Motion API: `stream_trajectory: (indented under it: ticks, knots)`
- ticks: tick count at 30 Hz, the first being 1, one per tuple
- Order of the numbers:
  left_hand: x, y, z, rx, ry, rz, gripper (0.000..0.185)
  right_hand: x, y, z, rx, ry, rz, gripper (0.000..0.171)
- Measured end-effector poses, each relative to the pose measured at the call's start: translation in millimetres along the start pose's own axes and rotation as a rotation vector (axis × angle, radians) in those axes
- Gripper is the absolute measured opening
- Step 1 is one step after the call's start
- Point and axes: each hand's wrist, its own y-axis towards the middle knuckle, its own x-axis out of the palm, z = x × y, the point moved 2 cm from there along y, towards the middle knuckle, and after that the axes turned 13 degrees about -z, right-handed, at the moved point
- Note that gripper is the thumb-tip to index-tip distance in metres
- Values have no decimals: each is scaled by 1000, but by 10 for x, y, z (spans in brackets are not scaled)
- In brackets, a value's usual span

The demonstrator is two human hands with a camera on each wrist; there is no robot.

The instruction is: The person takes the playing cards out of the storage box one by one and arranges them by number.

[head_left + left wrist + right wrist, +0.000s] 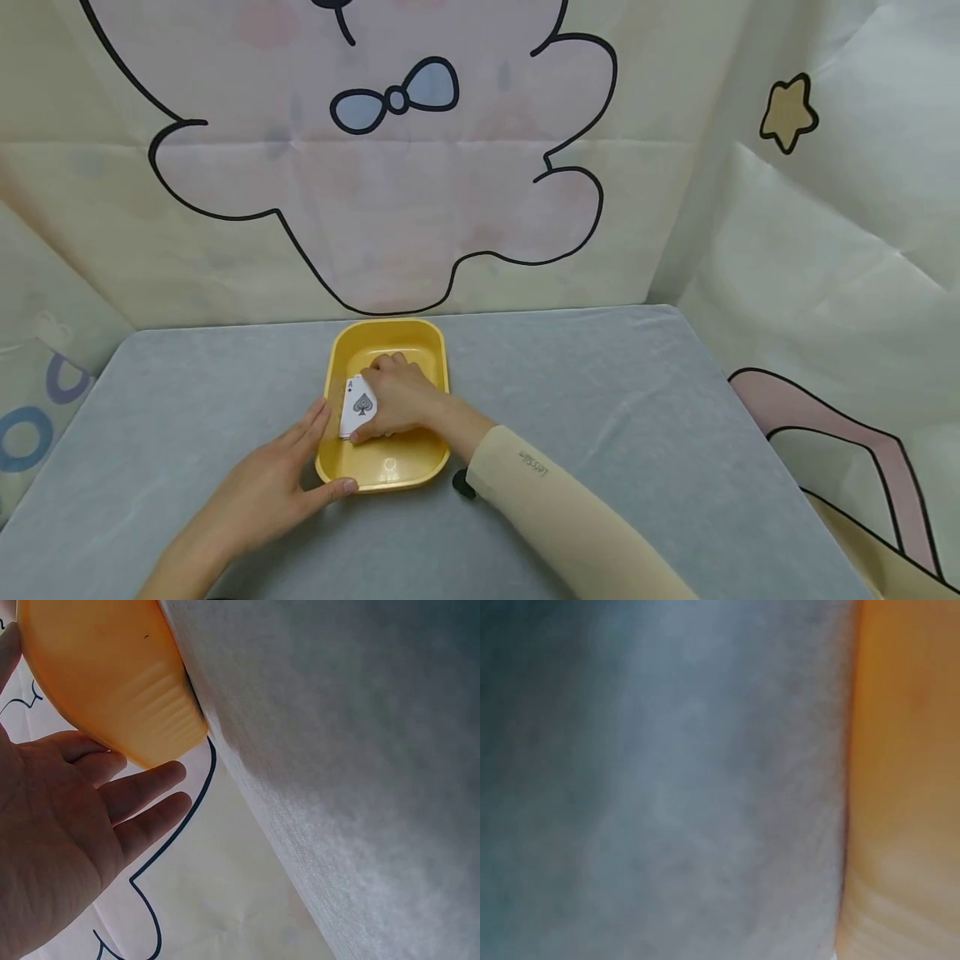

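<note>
Light is soft and even, w/ only faint shadows. Head view is sharp; right wrist view is fully blurred, left wrist view slightly soft.

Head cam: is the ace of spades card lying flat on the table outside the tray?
No, the right hand holds the card inside the yellow tray, while the left hand rests against the tray's side.

Bench lies open L & R of yellow tray; both hands crowd tray, curtain wall close behind it.
</note>
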Motion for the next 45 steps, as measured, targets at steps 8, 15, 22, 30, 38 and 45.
stream_trajectory:
  ticks: [8,15,22,30,38,45]
  knots:
    - [8,-13,-13,-22,-6,-16,107,17,10,-20,-10,-21,0,92]
    - [4,-6,-11,-21,-4,-15,107,24,16,-9,-9,-32,2,91]
    - [-4,-9,-10,-13,-5,-5,106,35,27,3,-6,-27,7,91]
    - [-1,-17,-6,-4,-3,6,106,33,25,-4,-6,-13,8,91]
    - [1,-22,-7,-7,-8,2,105,-31,-14,-8,-7,16,11,91]
    - [-4,-23,-10,-6,-10,-3,106,-123,-81,1,-34,-4,38,92]
